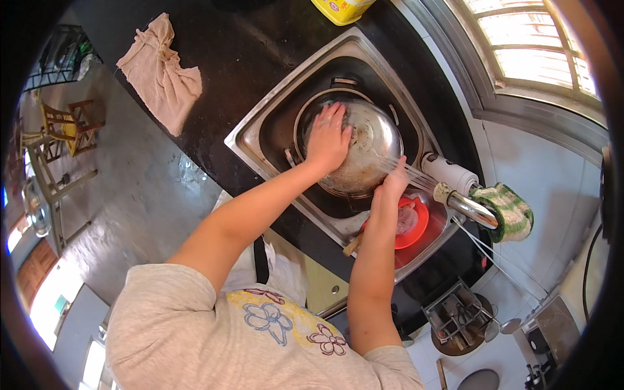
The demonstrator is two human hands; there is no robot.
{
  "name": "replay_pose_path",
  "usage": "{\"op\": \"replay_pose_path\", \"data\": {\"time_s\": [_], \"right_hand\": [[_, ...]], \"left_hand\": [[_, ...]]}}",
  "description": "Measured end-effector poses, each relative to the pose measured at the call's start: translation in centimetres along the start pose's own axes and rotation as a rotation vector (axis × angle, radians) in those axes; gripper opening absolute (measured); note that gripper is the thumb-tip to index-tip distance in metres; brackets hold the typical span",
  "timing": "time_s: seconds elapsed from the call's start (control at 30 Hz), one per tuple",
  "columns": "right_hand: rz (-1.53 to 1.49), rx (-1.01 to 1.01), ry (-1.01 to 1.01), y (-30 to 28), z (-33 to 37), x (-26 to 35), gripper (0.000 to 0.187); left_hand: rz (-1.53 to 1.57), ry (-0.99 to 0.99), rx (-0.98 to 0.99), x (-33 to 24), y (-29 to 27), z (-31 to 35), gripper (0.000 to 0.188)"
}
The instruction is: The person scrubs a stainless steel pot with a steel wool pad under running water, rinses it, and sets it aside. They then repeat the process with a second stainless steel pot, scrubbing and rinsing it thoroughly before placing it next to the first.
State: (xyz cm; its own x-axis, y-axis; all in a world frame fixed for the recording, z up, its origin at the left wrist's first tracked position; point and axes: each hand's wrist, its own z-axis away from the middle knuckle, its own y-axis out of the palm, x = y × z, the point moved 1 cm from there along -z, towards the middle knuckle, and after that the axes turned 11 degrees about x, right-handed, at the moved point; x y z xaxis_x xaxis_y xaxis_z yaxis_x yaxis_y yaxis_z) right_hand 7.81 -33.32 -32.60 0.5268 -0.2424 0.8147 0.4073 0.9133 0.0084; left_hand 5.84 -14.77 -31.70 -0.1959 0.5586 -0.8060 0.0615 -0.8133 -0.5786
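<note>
Head view, looking down: a steel pan (361, 153) sits in the sink (260, 130) at centre frame. The left hand (327, 138) lies spread flat on the pan's left side, fingers wide. The right hand (392, 188) grips the pan's lower-right rim under water from the tap (469, 207); its fingers are hidden. A red dish (416, 227) lies just below. A cloth (162, 75) rests on the dark tabletop (240, 58), upper left.

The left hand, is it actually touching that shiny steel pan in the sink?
Touching. The head view shows the left hand pressed flat, fingers spread, on the steel pan in the sink, with no gap visible.
</note>
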Motion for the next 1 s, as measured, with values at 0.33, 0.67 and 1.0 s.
{"op": "replay_pose_path", "data": {"time_s": [0.33, 0.67, 1.0], "right_hand": [[-0.039, 0.499, 0.247, 1.4, 2.0, 5.2, 0.027], [-0.054, 0.448, 0.187, 0.3, 4.9, 6.6, 0.029], [-0.098, 0.213, 0.249, -3.1, 1.9, 3.7, 0.027]], "left_hand": [[0.108, 0.292, 0.050, -5.0, -3.9, 1.9, 0.040], [-0.221, 0.596, 0.148, -7.6, -4.0, 5.2, 0.053], [0.177, 0.249, 0.315, 0.0, 1.6, -4.9, 0.037]]}}
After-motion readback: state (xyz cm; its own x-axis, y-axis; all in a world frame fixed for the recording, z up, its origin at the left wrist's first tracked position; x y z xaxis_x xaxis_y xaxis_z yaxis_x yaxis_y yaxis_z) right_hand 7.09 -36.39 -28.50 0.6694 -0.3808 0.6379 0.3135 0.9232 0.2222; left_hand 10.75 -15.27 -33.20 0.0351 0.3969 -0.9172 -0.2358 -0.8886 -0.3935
